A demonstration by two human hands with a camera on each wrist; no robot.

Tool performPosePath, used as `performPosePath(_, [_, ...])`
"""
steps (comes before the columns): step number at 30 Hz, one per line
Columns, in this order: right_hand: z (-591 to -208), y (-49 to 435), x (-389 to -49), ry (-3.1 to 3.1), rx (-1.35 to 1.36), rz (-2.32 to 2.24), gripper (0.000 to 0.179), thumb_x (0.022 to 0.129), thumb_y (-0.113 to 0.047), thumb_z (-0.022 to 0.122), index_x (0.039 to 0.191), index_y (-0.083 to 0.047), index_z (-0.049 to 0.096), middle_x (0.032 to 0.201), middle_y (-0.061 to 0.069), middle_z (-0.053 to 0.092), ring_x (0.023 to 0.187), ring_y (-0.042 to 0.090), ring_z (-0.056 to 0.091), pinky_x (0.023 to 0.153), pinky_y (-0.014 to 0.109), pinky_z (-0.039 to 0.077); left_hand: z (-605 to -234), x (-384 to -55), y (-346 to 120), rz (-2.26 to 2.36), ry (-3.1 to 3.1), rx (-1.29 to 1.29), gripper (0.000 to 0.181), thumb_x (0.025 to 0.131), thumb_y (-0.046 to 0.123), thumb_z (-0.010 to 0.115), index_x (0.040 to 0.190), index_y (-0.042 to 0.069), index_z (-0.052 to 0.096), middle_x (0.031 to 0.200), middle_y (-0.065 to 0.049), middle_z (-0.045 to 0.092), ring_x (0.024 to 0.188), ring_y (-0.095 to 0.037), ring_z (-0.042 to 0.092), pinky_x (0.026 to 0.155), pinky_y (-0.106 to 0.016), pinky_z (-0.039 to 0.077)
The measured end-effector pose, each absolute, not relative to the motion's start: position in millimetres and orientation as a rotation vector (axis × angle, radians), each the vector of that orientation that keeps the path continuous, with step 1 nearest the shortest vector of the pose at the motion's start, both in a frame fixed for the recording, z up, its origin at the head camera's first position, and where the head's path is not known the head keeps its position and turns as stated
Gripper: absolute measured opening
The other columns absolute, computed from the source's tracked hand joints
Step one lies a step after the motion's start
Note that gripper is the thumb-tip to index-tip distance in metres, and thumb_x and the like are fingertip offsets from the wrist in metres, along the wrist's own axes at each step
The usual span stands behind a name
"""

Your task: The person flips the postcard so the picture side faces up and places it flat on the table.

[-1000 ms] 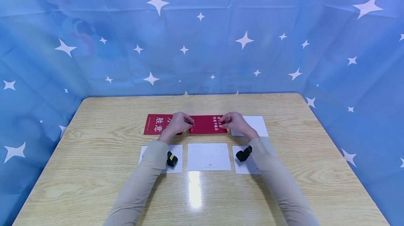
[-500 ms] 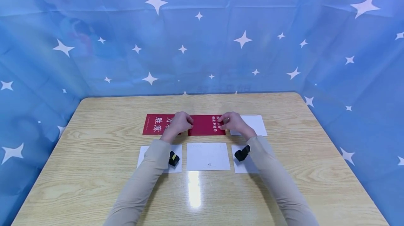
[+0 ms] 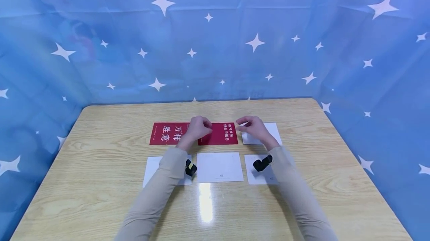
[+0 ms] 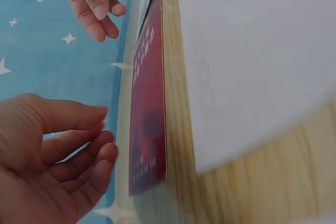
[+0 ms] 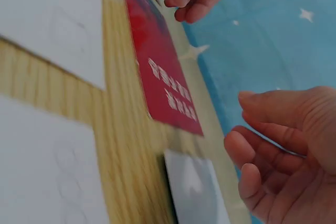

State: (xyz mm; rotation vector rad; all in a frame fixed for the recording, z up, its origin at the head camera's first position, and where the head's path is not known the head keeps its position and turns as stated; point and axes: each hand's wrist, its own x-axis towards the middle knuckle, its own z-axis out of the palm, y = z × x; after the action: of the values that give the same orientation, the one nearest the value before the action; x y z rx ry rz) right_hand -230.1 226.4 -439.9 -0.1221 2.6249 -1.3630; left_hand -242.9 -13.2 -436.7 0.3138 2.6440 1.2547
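Note:
A red card (image 3: 218, 136) with white Chinese characters lies flat in the middle of the back row. Above its left end is my left hand (image 3: 198, 127), fingers loosely bent and holding nothing. My right hand (image 3: 252, 127) hovers past the card's right end, over a white card (image 3: 273, 130); a gap shows between its thumb and fingers. In the left wrist view, the left hand (image 4: 63, 156) is apart from the red card (image 4: 148, 103). The right wrist view likewise has the right hand (image 5: 286, 150) off the cards. Another red card (image 3: 164, 134) lies at left, partly hidden by the left hand.
Along the front row lie white cards: one at left (image 3: 152, 166) and one at right (image 3: 252, 175), both partly covered by the arms, and one in the middle (image 3: 220, 168). The wooden table (image 3: 100, 166) ends at a blue star-patterned curtain (image 3: 221, 46).
Both hands have let go of the middle red card and risen off it; the right hand has moved right, uncovering the characters. The card now lies slightly nearer the front.

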Motion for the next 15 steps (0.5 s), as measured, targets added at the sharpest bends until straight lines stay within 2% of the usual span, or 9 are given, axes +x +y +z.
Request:
performPosePath(6, [-439, 254, -226, 2.642, -0.032, -1.427, 0.032, 0.089, -0.012, 0.064, 0.118, 0.001, 0.061, 0.115, 0.018, 0.060, 0.093, 0.028, 0.057, 0.078, 0.035, 0.047, -438, -247, 10, 1.386, 2.569, 0.303, 0.014, 0.082, 0.005, 0.069, 0.095, 0.000, 0.071, 0.090, -0.009, 0.066, 0.085, -0.021, 0.058, 0.077, -0.032, 0.049])
performPosePath(15, [-442, 286, -219, 2.692, 0.067, -1.462, 0.034, 0.088, -0.009, 0.065, 0.118, 0.004, 0.060, 0.115, 0.021, 0.060, 0.092, 0.024, 0.057, 0.073, 0.028, 0.047, -439, -246, 53, 1.473, 2.446, 0.301, 0.020, 0.081, 0.007, 0.071, 0.099, -0.002, 0.068, 0.089, -0.009, 0.064, 0.081, -0.019, 0.059, 0.075, -0.028, 0.050])
